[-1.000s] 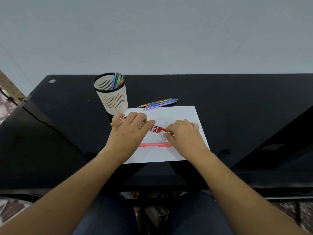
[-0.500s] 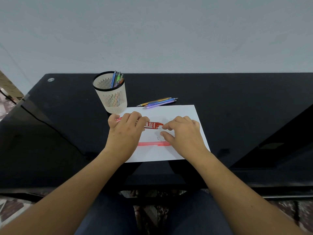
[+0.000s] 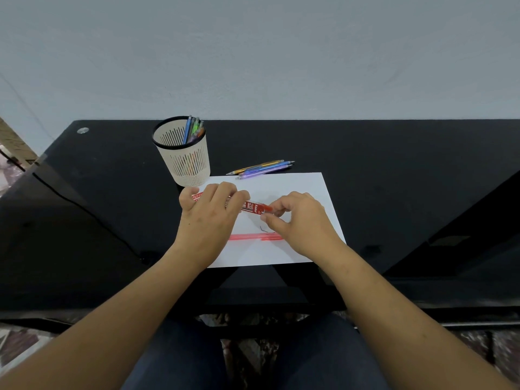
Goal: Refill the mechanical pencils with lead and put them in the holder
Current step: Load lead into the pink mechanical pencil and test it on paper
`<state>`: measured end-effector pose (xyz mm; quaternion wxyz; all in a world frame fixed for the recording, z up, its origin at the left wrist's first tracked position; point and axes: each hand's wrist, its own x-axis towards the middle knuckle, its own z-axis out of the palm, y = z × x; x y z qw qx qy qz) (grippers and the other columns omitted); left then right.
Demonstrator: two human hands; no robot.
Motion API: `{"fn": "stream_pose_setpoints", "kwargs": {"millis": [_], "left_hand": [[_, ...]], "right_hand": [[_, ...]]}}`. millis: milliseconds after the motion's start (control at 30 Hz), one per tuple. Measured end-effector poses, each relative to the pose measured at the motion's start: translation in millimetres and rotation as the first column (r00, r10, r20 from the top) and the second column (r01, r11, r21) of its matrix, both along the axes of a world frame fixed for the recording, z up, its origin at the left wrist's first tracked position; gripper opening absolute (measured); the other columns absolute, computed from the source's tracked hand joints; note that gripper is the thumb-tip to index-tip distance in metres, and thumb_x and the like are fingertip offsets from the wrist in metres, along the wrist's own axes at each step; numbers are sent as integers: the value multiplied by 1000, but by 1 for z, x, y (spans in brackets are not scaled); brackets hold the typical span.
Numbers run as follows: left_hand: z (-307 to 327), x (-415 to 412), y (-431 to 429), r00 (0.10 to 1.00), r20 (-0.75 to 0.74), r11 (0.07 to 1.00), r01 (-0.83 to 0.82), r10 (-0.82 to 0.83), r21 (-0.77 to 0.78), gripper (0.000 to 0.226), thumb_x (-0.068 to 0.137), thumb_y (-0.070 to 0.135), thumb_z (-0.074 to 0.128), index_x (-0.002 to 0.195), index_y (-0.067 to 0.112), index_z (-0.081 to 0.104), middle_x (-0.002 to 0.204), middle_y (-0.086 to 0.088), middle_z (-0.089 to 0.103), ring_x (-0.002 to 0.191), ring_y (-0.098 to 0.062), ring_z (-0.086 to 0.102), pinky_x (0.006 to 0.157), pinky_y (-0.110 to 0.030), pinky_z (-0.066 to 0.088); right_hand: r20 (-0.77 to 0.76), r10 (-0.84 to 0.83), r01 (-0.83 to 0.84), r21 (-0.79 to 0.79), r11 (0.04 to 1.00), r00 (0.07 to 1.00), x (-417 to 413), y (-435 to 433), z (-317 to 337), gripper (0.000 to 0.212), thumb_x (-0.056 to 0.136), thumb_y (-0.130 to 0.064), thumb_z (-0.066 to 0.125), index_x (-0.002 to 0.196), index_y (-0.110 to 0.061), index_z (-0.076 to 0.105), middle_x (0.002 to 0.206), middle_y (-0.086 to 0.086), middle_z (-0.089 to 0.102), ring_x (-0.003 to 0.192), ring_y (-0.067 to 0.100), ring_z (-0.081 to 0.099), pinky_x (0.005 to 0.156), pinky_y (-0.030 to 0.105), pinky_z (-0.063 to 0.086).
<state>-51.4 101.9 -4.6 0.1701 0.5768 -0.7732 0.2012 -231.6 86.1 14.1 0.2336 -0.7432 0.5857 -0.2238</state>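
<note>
My left hand (image 3: 209, 218) grips a red lead case (image 3: 251, 207) marked 2B, held level over a white sheet of paper (image 3: 304, 187). At the case's right end, my right hand (image 3: 301, 220) pinches its tip with thumb and forefinger. A red mechanical pencil (image 3: 254, 237) lies flat on the paper just below both hands. A short dark piece of lead (image 3: 263, 229) lies on the paper above it. The beige slotted holder (image 3: 184, 160) stands behind my left hand with several coloured pencils (image 3: 193, 129) in it.
Three loose mechanical pencils (image 3: 261, 167), yellow, blue and purple, lie together on the black glass desk (image 3: 394, 170) just beyond the paper's far edge. The grey wall rises behind the desk. A dark cable (image 3: 84, 209) crosses the desk on the left.
The lead case has shifted slightly left and levelled in my left hand. My right hand has lifted from the paper and closed its thumb and forefinger on the case's right end.
</note>
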Motion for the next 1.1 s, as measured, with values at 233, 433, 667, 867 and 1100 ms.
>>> {"fn": "stream_pose_setpoints", "kwargs": {"millis": [233,433,667,867,1100], "left_hand": [[-2,1,-1,999,37,999,-32,31,24,62,52,1,87,105,20,61,103,-6,60,94,-28,59,86,-49,30],[0,2,0,988,84,966,-145,130,212,54,82,12,68,128,27,45,128,1,46,119,-20,46,104,-45,15],[-8,7,-3,979,52,945,-206,199,253,44,89,14,58,128,27,42,125,4,47,111,-16,53,104,-46,12],[-10,12,-7,962,45,916,-268,268,299,49,85,11,60,127,25,40,118,5,50,103,-15,56,106,-47,15],[-2,5,0,974,77,925,-227,214,305,48,89,15,58,131,27,39,130,3,46,119,-17,48,108,-48,15]], "right_hand": [[13,20,-21,34,999,1000,-1,0,1,7,89,-37,62,83,-34,60,79,-20,52,93,9,50,91,41,43],[-182,8,-18,-53,998,983,-6,-2,-6,10,96,-34,52,96,-30,61,95,-13,57,94,10,47,88,31,33],[-245,12,-40,-109,993,969,-8,0,-6,13,100,-23,39,98,-27,51,95,-11,53,89,11,42,96,35,30],[-178,-34,4,-170,985,983,-9,1,-7,12,99,-23,38,100,-23,51,97,-7,55,88,14,45,94,41,35],[-346,-15,-81,-261,962,938,-2,2,-8,38,92,-50,49,124,-31,53,127,-8,52,118,15,44,105,39,24]]}}
